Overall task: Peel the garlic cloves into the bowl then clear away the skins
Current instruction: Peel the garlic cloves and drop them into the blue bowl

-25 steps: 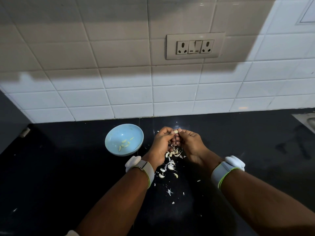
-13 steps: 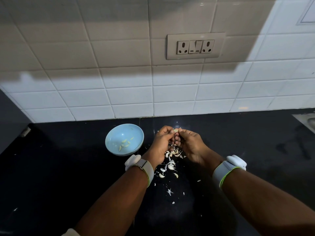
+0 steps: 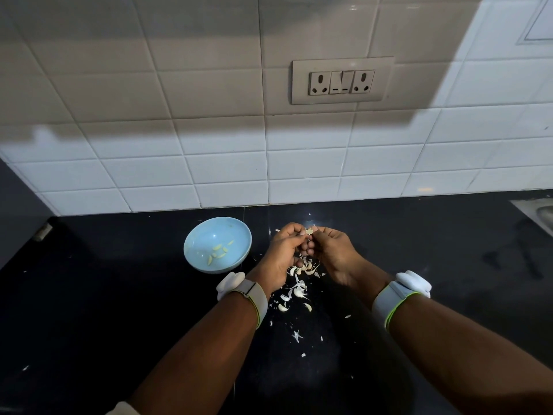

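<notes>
The black tabletop (image 3: 119,310) is lying wide and dark on both sides of the work, running back to the tiled wall (image 3: 209,163). The blue bowl (image 3: 217,244) is sitting left of the hands, holding a few peeled cloves (image 3: 217,253). The left hand (image 3: 282,253) and right hand (image 3: 332,250) are meeting fingertip to fingertip, both curling around and pinching one garlic clove (image 3: 309,231). Skins (image 3: 297,287) are lying scattered beneath and between the wrists.
</notes>
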`<state>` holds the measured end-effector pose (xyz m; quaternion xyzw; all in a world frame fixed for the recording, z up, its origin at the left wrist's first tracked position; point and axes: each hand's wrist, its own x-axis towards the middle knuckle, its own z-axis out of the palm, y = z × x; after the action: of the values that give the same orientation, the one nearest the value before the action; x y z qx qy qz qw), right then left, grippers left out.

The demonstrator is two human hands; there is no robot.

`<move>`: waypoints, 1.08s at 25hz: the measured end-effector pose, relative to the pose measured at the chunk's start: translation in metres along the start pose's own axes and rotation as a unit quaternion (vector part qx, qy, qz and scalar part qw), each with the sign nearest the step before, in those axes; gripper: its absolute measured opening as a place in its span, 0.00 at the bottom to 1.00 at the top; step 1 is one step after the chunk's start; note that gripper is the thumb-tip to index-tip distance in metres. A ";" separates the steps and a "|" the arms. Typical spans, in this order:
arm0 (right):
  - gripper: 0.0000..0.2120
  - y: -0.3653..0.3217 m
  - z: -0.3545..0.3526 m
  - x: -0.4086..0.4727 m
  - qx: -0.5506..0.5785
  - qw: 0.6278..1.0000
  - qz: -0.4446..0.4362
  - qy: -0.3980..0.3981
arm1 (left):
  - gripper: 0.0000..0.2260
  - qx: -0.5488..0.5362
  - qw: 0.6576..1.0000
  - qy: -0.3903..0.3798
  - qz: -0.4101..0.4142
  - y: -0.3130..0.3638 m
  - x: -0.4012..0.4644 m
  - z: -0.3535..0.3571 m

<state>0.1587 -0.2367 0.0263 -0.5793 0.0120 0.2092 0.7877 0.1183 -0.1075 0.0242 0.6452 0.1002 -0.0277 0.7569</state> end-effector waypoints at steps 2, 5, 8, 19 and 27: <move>0.12 0.003 0.000 0.000 -0.039 0.999 -0.013 0.035 | 0.08 -0.007 1.000 -0.011 -0.003 0.001 -0.001 0.001; 0.11 0.006 -0.007 0.000 -0.115 0.987 -0.029 0.108 | 0.07 -0.008 1.000 -0.011 -0.002 0.001 -0.003 0.002; 0.07 0.007 -0.014 -0.001 -0.188 0.971 -0.073 0.127 | 0.09 -0.008 1.000 -0.003 -0.010 -0.002 -0.002 0.001; 0.08 0.001 -0.010 -0.004 -0.231 0.958 -0.168 0.003 | 0.07 0.044 0.997 0.053 -0.030 -0.006 0.008 0.000; 0.09 0.001 -0.015 0.001 -0.453 0.853 -0.246 0.084 | 0.14 -0.027 0.994 0.096 -0.051 -0.001 0.012 0.005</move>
<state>0.1624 -0.2504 0.0199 -0.8715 -0.1611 -0.0589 0.4595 0.1302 -0.1118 0.0222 0.6183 0.2057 -0.0016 0.7585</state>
